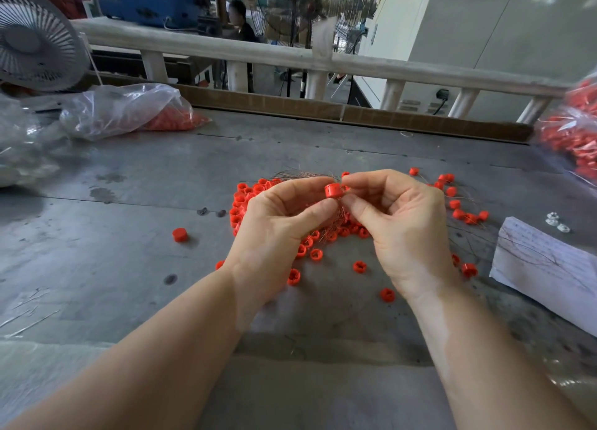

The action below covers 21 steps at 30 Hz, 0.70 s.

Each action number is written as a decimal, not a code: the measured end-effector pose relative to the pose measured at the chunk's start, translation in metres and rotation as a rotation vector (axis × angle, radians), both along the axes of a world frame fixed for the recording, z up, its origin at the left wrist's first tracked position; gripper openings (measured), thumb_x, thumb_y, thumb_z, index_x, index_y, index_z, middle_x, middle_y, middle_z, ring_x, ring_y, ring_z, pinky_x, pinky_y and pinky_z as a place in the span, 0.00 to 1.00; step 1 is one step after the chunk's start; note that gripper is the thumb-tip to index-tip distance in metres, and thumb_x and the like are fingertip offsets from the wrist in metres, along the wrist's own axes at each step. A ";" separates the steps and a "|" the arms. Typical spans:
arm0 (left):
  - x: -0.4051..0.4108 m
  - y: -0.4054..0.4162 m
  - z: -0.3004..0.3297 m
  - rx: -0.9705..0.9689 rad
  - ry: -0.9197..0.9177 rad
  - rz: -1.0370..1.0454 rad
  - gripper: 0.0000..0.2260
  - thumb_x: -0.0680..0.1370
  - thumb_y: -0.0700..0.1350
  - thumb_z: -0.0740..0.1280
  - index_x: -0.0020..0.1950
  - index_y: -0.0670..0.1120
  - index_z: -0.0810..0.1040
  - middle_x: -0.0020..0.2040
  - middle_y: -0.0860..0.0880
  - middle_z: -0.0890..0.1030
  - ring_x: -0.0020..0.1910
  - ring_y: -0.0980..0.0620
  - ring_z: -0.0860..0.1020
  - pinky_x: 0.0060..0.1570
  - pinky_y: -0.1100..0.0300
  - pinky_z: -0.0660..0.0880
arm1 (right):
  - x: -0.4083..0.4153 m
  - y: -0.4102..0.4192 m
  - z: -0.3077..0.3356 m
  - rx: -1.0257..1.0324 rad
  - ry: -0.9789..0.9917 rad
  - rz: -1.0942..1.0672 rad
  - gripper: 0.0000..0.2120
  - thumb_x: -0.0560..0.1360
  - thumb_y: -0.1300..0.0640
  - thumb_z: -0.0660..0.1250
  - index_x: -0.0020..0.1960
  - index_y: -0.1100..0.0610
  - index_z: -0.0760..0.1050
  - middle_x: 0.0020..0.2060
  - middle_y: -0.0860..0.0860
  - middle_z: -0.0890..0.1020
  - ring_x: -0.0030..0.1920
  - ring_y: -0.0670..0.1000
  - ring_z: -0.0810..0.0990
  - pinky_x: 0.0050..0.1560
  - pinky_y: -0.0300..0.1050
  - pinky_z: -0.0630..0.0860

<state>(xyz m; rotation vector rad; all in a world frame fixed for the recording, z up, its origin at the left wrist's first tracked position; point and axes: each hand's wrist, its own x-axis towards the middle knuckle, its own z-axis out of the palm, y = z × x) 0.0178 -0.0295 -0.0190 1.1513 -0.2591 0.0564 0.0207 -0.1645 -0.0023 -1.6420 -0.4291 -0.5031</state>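
Note:
My left hand (274, 229) pinches a small red plastic cap (332, 191) between thumb and forefinger, held above the grey table (135, 222). My right hand (397, 222) meets it from the right, its thumb and forefinger pinching at the cap's right side, where thin copper wire (307, 175) runs; what exactly they hold is hidden. Below both hands lies a heap of several red caps (245, 200) tangled with copper wire. More red caps with wires attached (465, 216) lie scattered to the right. One lone cap (180, 235) sits to the left.
A clear bag with red caps (129, 111) lies at the back left beside a white fan (35, 41). Another bag of red parts (571, 138) is at the right edge. Folded paper (542, 268) and small white parts (557, 222) lie right. A railing (290, 57) borders the far side.

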 end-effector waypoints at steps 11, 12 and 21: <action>-0.003 0.003 0.003 0.270 -0.141 0.169 0.07 0.72 0.38 0.71 0.48 0.47 0.83 0.44 0.50 0.85 0.46 0.55 0.83 0.49 0.64 0.77 | -0.003 0.001 0.002 0.143 0.272 0.147 0.04 0.68 0.55 0.71 0.36 0.53 0.82 0.31 0.52 0.83 0.33 0.47 0.81 0.34 0.38 0.77; -0.003 0.003 0.003 0.308 -0.166 0.185 0.08 0.73 0.37 0.70 0.47 0.49 0.83 0.44 0.52 0.85 0.47 0.55 0.82 0.50 0.63 0.77 | -0.002 0.001 0.002 0.171 0.306 0.167 0.04 0.66 0.53 0.71 0.35 0.53 0.82 0.30 0.52 0.83 0.31 0.47 0.81 0.31 0.37 0.76; -0.004 0.002 0.004 0.321 -0.148 0.190 0.11 0.71 0.36 0.72 0.48 0.51 0.83 0.45 0.52 0.85 0.47 0.56 0.82 0.51 0.65 0.76 | 0.001 -0.002 0.002 0.280 0.403 0.224 0.03 0.60 0.58 0.71 0.34 0.55 0.80 0.30 0.50 0.82 0.32 0.45 0.80 0.32 0.35 0.76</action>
